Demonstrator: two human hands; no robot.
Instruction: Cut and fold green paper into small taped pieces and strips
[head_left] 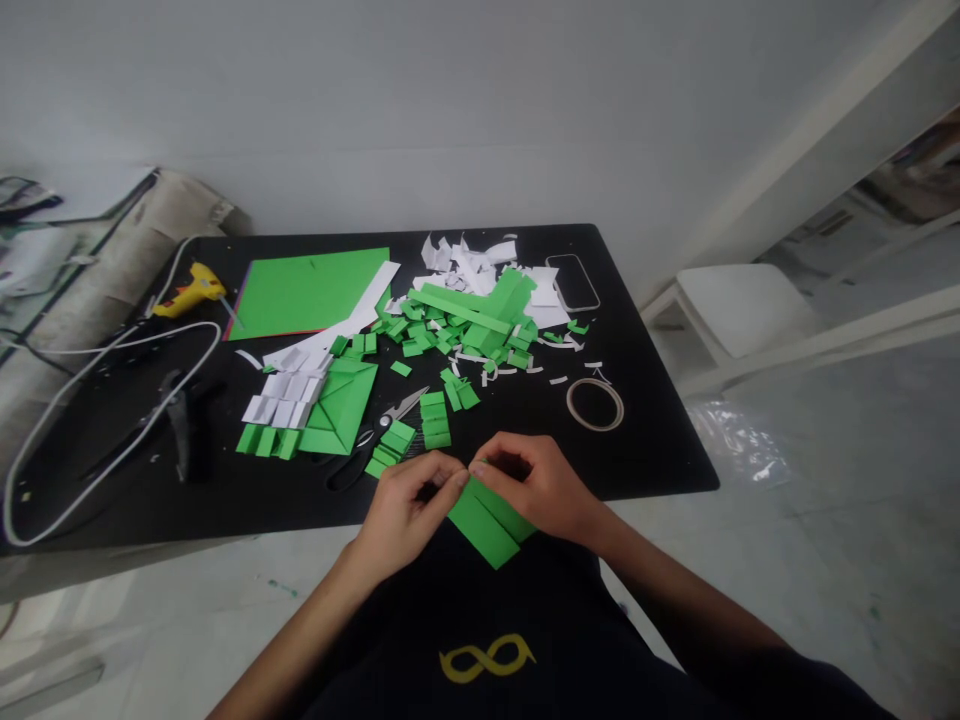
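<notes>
A piece of folded green paper (pixel 487 525) hangs between my two hands at the table's front edge, its lower part in front of my dark shirt. My left hand (pixel 412 505) pinches its upper corner between thumb and fingertips. Close beside it, my right hand (pixel 544 485) pinches the same corner, the fingertips of both hands almost touching. Just beyond the hands lie small pleated green paper pieces (pixel 435 420). Left of these are open scissors (pixel 386 422), partly covered by a green piece.
Green and white paper scraps (pixel 465 320) heap in the table's middle. Green sheets (pixel 311 290), folded white paper (pixel 283 395) and a yellow glue gun (pixel 193 292) with a looping white cable are on the left. A tape ring (pixel 595 405) lies right; a white stool (pixel 727 305) stands beyond.
</notes>
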